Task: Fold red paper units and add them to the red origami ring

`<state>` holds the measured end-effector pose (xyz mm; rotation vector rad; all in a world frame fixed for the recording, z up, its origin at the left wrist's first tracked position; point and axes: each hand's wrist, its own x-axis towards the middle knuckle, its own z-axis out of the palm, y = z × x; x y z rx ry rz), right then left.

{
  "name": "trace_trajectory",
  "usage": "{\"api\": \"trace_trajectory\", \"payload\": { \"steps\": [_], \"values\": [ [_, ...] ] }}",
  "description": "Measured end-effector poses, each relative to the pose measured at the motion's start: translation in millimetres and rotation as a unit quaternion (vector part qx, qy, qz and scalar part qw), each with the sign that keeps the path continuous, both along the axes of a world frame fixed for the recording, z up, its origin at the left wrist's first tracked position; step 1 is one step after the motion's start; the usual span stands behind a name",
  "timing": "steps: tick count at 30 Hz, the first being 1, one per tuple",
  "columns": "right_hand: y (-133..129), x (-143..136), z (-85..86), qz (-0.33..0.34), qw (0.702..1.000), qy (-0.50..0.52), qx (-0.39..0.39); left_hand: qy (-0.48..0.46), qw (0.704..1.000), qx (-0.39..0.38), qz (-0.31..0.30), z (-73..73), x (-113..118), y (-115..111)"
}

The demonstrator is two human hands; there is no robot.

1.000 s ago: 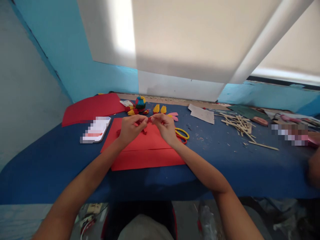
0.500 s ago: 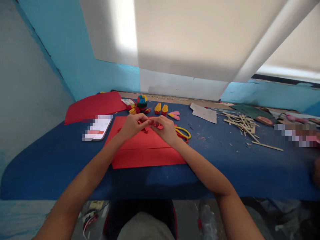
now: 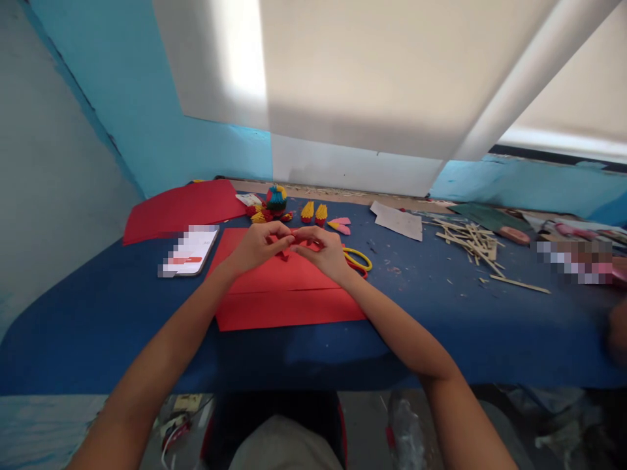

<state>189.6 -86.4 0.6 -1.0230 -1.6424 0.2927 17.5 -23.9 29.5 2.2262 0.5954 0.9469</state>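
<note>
My left hand [image 3: 262,247] and my right hand [image 3: 321,251] meet at the fingertips above red paper sheets [image 3: 289,310]. Between them they pinch a small red paper piece [image 3: 294,234], mostly hidden by the fingers. Small dark red folded pieces [image 3: 284,256] lie on the sheets just below my hands. Beside my right hand, the yellow and red handles of scissors [image 3: 360,258] stick out. Behind my hands stand two yellow and red folded-paper pieces [image 3: 321,213], with a multicoloured paper ball [image 3: 277,199] to their left.
A phone [image 3: 193,253] lies left of the sheets, near more red paper [image 3: 186,209]. Pink petal-like pieces [image 3: 340,226], grey paper [image 3: 398,220], thin wooden sticks [image 3: 470,241] and a pink eraser-like object [image 3: 514,235] lie to the right. A blurred hand [image 3: 618,326] is at the right edge.
The fingers of my right hand have shifted slightly around the small red piece. The whole view has moved a little; the objects on the table stay in place.
</note>
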Motion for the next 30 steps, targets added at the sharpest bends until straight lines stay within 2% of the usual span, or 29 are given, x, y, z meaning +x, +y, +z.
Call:
{"api": "trace_trajectory", "payload": {
  "steps": [3,6,10,14,20,25,30],
  "values": [
    [4,1,-0.3,-0.010,0.997,0.073,-0.037,-0.010,0.999,0.022,0.034,-0.2,0,1],
    [6,4,1.6,-0.041,0.992,0.104,-0.050,-0.020,0.996,0.046,0.073,1.4,-1,2],
    [4,5,3.4,-0.026,0.994,0.096,-0.049,-0.001,0.996,0.060,0.062,2.3,-2,3],
    [3,3,2.0,-0.005,0.998,0.050,-0.043,0.036,0.998,0.046,0.020,1.5,-2,2],
    [-1,1,1.1,-0.070,0.996,-0.057,0.025,0.030,1.000,-0.007,0.006,3.5,-2,-1],
    [-3,4,-0.3,-0.094,0.975,-0.175,0.102,0.005,0.998,-0.067,0.005,3.3,0,-1],
    [1,12,0.3,-0.047,0.950,-0.271,0.150,-0.013,0.992,-0.127,-0.007,3.3,-1,1]
  ]
}}
